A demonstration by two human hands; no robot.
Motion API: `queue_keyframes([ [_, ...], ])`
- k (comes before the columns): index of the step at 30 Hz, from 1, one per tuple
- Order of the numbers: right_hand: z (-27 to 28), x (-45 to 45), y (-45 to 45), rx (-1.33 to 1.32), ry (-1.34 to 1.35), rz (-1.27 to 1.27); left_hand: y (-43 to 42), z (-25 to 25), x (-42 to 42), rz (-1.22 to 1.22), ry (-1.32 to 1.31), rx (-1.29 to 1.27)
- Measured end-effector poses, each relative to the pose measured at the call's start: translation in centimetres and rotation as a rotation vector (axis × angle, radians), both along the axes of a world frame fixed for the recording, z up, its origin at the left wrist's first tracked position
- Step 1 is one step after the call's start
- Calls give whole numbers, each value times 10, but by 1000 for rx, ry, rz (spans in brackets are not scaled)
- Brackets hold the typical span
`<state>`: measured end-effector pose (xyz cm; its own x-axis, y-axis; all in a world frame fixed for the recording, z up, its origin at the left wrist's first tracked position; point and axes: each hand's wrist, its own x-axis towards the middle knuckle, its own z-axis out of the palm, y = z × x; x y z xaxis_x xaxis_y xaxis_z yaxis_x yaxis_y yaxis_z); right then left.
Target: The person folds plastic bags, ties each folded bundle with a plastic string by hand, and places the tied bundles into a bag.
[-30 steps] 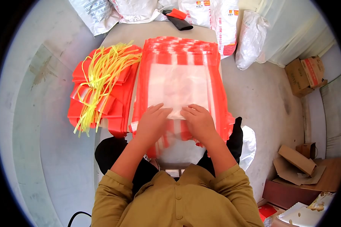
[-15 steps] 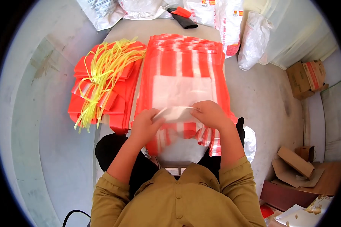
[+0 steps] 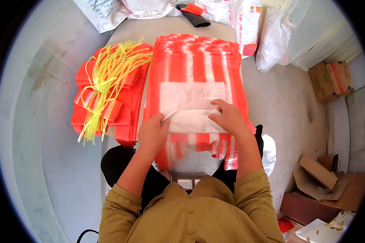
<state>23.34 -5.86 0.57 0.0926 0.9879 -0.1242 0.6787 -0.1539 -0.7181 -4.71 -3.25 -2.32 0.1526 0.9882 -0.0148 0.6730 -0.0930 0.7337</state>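
A stack of red-and-white striped plastic bags (image 3: 176, 67) lies in front of me, with a whitish, translucent sheet (image 3: 190, 93) on top. The sheet's near part is folded over into a band. My left hand (image 3: 153, 131) pinches the band's left end. At its right end is my right hand (image 3: 231, 117), thumb and index finger apart, nothing visibly gripped between them. Left of the stack, a pile of folded red bags (image 3: 127, 117) carries a bundle of yellow ties (image 3: 103, 85).
White printed sacks (image 3: 146, 8) line the table's far edge (image 3: 140, 27), near a black and red item (image 3: 195, 16). A white plastic bag (image 3: 273, 40) stands beyond the right corner. Cardboard boxes (image 3: 328, 83) and an opened carton (image 3: 318, 178) are at the right.
The sheet's near edge was lifted and folded over into a band. My right hand went from pinching the fold to spread fingers; my left hand stays at the left end.
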Motion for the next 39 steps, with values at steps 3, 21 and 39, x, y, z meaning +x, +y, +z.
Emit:
queue_keyframes([
  [3, 5, 14, -21, -15, 20, -30, 0, 0, 0, 3, 0, 17],
  [21, -24, 3, -56, 189, -327, -72, -2, -3, -3, 97, -87, 1],
  [39, -16, 4, -60, 331, -330, 100, -16, 5, -13, -206, -4, 152],
])
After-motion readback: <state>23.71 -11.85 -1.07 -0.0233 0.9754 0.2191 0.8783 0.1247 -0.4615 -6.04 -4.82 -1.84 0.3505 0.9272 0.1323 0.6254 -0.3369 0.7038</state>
